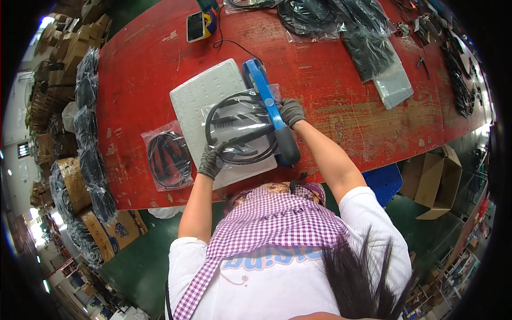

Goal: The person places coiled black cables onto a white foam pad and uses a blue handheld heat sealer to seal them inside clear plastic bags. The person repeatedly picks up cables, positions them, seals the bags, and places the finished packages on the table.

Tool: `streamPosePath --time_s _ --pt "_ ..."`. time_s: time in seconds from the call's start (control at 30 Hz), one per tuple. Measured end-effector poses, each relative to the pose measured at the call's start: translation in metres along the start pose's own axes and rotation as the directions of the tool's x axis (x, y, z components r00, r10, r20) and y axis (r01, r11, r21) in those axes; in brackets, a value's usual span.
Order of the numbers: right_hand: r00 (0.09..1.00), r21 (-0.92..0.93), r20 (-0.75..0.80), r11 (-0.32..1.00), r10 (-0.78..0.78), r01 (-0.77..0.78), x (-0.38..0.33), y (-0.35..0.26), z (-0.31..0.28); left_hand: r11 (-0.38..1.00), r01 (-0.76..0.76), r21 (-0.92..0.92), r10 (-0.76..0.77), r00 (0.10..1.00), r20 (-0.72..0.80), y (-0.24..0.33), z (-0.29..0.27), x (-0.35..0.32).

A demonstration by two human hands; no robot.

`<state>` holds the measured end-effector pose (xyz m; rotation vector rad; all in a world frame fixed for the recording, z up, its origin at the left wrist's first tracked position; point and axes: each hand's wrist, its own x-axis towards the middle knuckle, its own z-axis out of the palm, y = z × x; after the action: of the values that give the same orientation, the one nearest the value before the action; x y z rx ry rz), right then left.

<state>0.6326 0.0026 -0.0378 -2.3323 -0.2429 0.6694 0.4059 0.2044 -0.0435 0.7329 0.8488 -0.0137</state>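
Observation:
My left hand (pixel 212 160), in a grey glove, holds the near edge of a clear plastic bag (pixel 240 130) with a coiled black cable inside. The bag lies on a white sealing pad (pixel 205 93) on the red table (pixel 144 69). My right hand (pixel 290 111), also gloved, presses down on the blue arm of a heat sealer (pixel 269 101), which has a black handle toward me. The bag's right edge sits under that arm.
A sealed bag with a coiled black cable (pixel 168 157) lies left of the pad. A phone (pixel 196 25) rests at the far edge. More bagged black cables (pixel 368 37) lie far right. Cardboard boxes (pixel 434 181) stand on the floor at right, and bagged cables (pixel 88 133) at left.

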Motion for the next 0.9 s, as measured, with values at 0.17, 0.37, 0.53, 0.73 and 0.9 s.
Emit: streamPosePath --time_s 0.17,0.37,0.53,0.73,0.9 --pt "0.989 0.11 -0.086 0.988 0.118 -0.109 0.028 0.014 0.007 0.999 -0.042 0.021 0.044 0.994 -0.104 -0.013 -0.011 0.018" --pt "0.988 0.217 -0.154 0.976 0.014 0.02 0.064 -0.001 0.008 0.993 -0.11 0.039 0.111 0.994 -0.015 -0.014 -0.021 0.022" --pt "0.981 0.08 -0.193 0.997 0.007 0.008 0.099 0.002 0.008 0.995 -0.101 0.007 0.101 0.992 -0.081 -0.009 -0.015 0.015" --pt "0.962 0.181 -0.249 0.971 -0.107 0.155 0.036 -0.022 -0.055 0.993 -0.119 0.015 0.12 0.985 -0.12 -0.01 -0.028 0.012" --pt "0.914 -0.439 0.231 0.803 -0.333 0.403 -0.134 -0.059 -0.061 0.984 -0.172 0.053 0.177 0.976 -0.127 -0.005 -0.034 0.005"
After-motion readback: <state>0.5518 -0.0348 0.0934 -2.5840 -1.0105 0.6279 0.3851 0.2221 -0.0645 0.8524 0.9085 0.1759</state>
